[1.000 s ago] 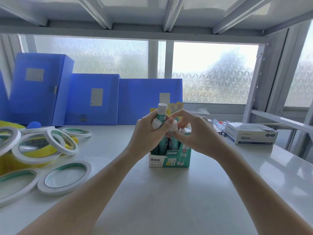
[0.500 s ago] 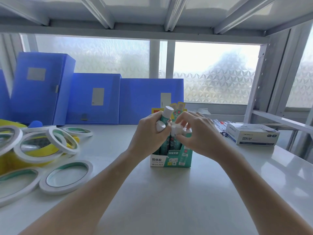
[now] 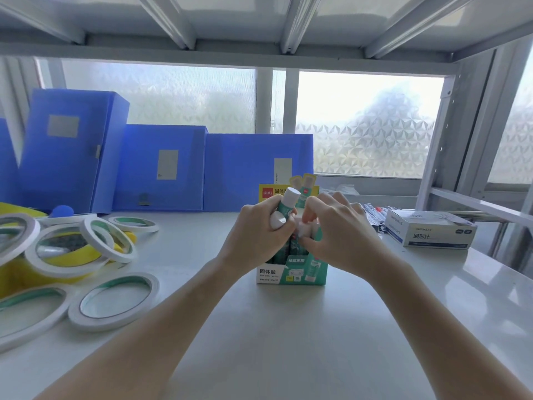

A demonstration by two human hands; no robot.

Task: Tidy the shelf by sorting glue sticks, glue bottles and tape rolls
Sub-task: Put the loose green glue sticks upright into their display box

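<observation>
A green and white glue stick box (image 3: 291, 274) stands open in the middle of the white shelf (image 3: 274, 342). My left hand (image 3: 256, 235) grips two white-capped green glue sticks (image 3: 285, 207), tilted above the box. My right hand (image 3: 343, 238) pinches another glue stick (image 3: 302, 228) by its white cap, right at the box opening. The sticks inside the box are mostly hidden by my hands. Several white tape rolls (image 3: 112, 301) with green inner rims lie scattered at the left, some around a yellow roll (image 3: 72, 255).
Blue file boxes (image 3: 164, 168) line the back of the shelf. A white staple box (image 3: 429, 232) sits at the right beside dark packets (image 3: 372, 215). A frosted window is behind, a shelf board overhead, and metal uprights (image 3: 450, 145) at the right.
My left hand has tilted its glue sticks to the right and lowered them a little. My right hand has pressed its stick lower toward the box.
</observation>
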